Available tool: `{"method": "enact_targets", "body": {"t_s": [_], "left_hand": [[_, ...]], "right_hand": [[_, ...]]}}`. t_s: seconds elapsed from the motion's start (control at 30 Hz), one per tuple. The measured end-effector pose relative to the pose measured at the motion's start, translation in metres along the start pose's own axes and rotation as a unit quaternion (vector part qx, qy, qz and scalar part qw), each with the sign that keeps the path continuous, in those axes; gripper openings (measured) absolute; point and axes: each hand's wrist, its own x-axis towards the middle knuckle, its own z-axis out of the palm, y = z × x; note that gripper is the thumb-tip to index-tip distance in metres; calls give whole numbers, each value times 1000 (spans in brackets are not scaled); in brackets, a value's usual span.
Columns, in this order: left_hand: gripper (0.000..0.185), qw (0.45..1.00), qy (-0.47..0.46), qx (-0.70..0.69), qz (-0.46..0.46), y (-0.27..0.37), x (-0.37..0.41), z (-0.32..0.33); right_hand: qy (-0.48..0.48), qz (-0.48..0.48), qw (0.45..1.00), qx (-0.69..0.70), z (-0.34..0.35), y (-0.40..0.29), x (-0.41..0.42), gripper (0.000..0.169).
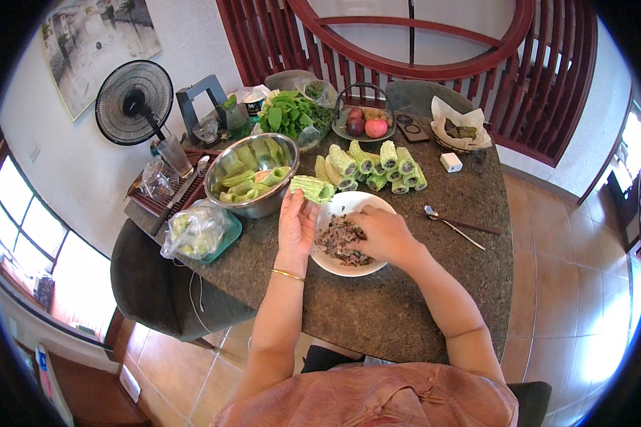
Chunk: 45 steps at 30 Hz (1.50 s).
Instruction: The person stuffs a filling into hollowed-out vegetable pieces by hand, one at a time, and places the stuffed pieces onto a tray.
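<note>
My left hand [297,221] holds a hollow piece of pale green bitter melon [311,189] over the left rim of a white bowl [323,265]. A minced meat filling [342,240] with dark green bits lies in that bowl. The fingers of my right hand [382,235] dip into the filling from the right; whether they grip any of it is unclear. Behind the bowl, several bitter melon pieces [387,168] are stacked, with dark filling showing in many of their ends. To the left, a large steel bowl [213,197] contains more green melon pieces [245,184].
A spoon [430,211] and chopsticks [473,224] rest at right, near a small white box [451,162]. Farther back are a fruit basket [366,133], leafy greens [288,112] and a paper-lined basket [462,140]. A knife [179,197] and plastic bag [195,229] lie left.
</note>
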Motion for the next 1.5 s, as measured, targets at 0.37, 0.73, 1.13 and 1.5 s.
{"method": "enact_targets", "body": {"t_s": [0.37, 0.73, 1.13, 1.5], "left_hand": [[33, 999, -6, 30, -8, -6, 3, -7], [23, 999, 24, 33, -24, -3, -1, 7], [23, 995, 8, -49, -84, -13, 23, 4], [19, 998, 11, 11, -55, -16, -22, 33]], "right_hand": [[-35, -39, 996, -71, 29, -9, 6, 48], [42, 80, 985, 149, -25, 9, 7, 31], [56, 83, 854, 510, -18, 31, 23, 15], [310, 45, 934, 175, -21, -14, 13, 27]]}}
